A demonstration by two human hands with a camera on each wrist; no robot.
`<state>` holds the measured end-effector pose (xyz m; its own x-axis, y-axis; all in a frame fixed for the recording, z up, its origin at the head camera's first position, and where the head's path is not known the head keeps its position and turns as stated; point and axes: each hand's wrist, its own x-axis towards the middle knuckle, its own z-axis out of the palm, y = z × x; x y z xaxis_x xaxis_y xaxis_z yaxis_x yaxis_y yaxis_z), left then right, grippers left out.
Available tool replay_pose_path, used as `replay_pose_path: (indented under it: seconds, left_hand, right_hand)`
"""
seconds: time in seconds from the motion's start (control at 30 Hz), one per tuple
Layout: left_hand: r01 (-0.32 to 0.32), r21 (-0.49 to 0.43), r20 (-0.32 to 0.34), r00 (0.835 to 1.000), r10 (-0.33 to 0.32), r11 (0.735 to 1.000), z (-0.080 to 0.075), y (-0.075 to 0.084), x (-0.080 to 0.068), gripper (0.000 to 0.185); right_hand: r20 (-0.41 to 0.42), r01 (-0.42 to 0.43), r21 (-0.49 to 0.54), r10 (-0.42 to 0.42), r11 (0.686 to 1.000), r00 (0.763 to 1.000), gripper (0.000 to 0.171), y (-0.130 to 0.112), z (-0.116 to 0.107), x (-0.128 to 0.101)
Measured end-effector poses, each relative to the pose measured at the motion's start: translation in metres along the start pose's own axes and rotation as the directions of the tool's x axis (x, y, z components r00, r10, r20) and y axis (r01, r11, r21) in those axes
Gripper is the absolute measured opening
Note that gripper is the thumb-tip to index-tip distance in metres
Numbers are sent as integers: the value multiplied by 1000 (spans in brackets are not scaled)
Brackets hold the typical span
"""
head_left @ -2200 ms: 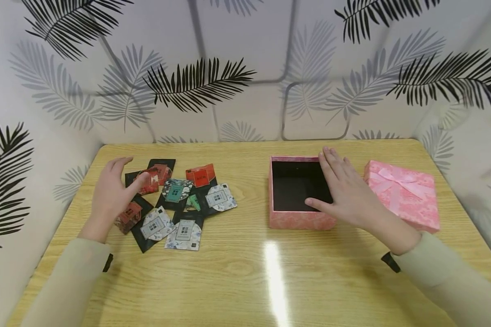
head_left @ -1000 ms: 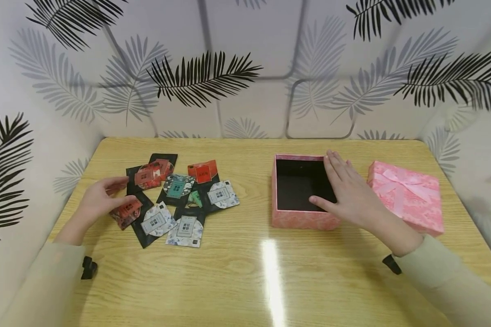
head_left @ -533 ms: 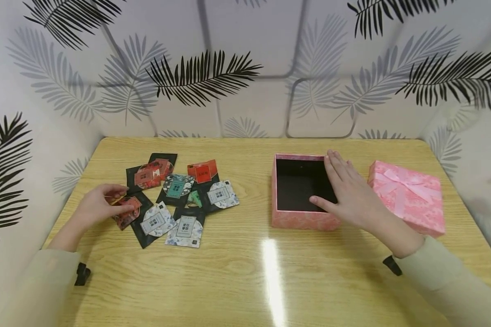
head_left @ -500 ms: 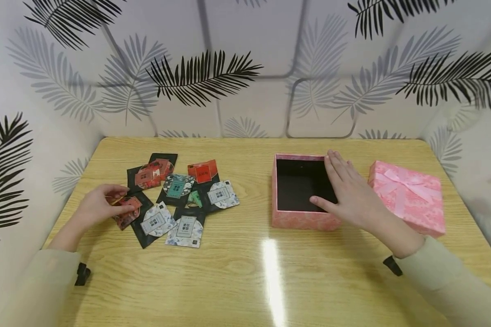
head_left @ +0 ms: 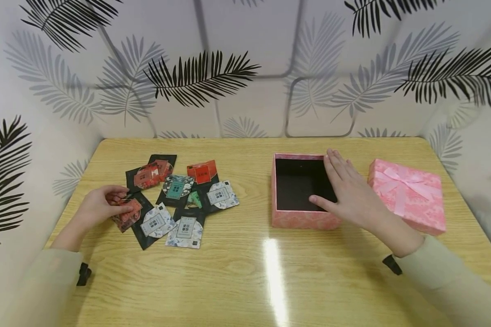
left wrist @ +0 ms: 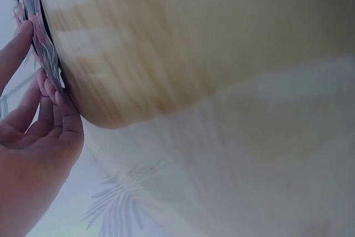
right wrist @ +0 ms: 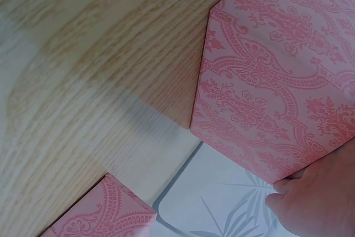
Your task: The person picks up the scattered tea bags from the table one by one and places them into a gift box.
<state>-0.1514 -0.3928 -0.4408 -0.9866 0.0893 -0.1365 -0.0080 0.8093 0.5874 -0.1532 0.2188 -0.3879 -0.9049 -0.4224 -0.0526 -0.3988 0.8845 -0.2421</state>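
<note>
Left hand (head_left: pixel 102 205) has dropped onto the near-left packet (head_left: pixel 127 215), now pinching it. Right hand (head_left: pixel 349 193) lies flat on the box (head_left: pixel 300 220). Box empty; all packets (head_left: pixel 180 200) remain unpacked.

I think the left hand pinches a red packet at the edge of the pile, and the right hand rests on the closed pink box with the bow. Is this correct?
Not quite. The left hand does pinch a red packet at the edge of the pile, but the right hand rests on the open pink box, whose dark inside shows. The lid with the bow lies apart, to its right. The head view shows this.
</note>
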Motion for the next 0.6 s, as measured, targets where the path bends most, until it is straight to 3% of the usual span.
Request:
replay_pose_path:
  seconds: [0.23,0.6]
  left_hand:
    - [14,-22,-18,1000,-15,1000,-2,0,0,60]
    - [127,-62,4,992,-127,990,-3,4,-7,64]
  right_hand:
    - [-1,-3,14,3,1000,1000,108,0,-1,0]
    - [-16,-2,42,3,999,1000,108,1,3,0]
